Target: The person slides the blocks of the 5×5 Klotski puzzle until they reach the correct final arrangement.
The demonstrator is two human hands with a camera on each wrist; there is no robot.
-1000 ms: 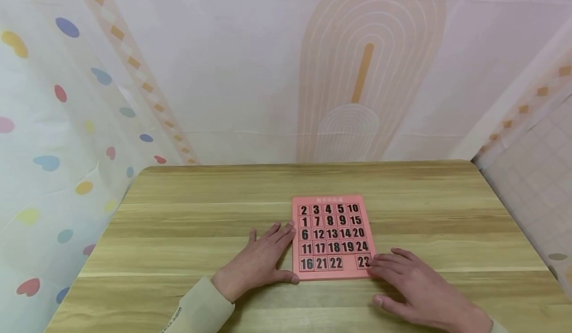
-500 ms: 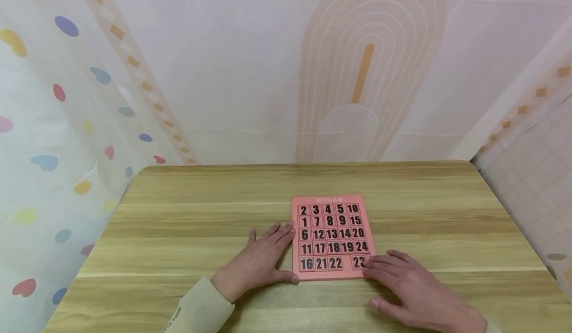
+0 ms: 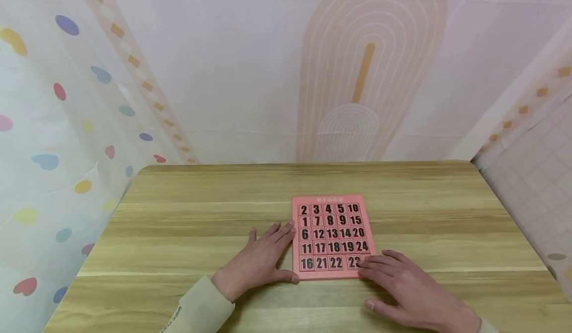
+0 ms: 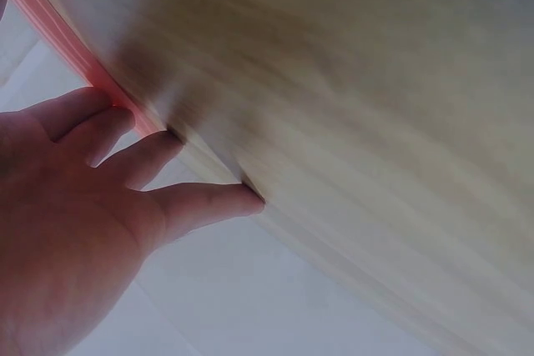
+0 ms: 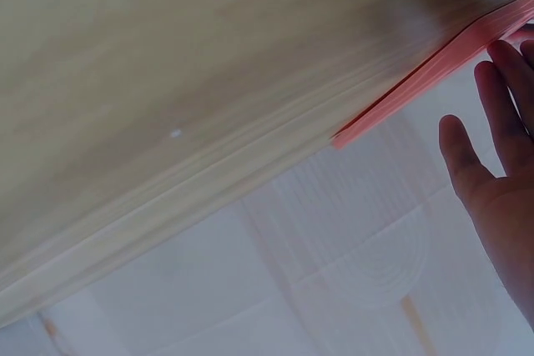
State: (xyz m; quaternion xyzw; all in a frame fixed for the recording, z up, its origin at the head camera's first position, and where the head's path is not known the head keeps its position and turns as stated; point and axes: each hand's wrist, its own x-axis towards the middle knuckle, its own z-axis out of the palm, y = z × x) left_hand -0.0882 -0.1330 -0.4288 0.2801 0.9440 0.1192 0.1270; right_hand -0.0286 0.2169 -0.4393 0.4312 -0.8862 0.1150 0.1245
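Note:
A pink sliding number puzzle lies flat on the table in the head view, its black numbers facing up. My left hand rests along its left side, fingertips at the edge and thumb by the lower left corner. At the lower right, the fingertips of my right hand touch the 23 tile and partly cover it. A narrow gap parts that tile from the 22 tile. The left wrist view has the left hand's fairly straight fingers against the pink frame. The frame's edge also shows beside the right fingers.
The wood-grain table extends around the puzzle on every side. Behind it hangs a pale patterned cloth, and another with coloured spots hangs at the left.
The right hand has moved left, sliding the 23 tile along the bottom row towards the 22 tile. The left hand and the puzzle frame have stayed in place.

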